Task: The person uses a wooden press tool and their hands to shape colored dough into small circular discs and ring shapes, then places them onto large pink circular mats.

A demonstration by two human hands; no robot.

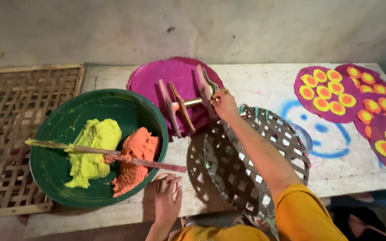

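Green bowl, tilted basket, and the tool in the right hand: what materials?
Green bowl: likely plastic, smooth with a dull sheen. Basket: woven flat strips, probably bamboo, open lattice. Tool in the right hand: flat wooden-looking pieces on a shiny brass-coloured metal rod.

A dim, stained grey wall [246, 27] rises behind a worn whitish table [264, 85].

green bowl [59, 178] left, woven basket [264, 147] right
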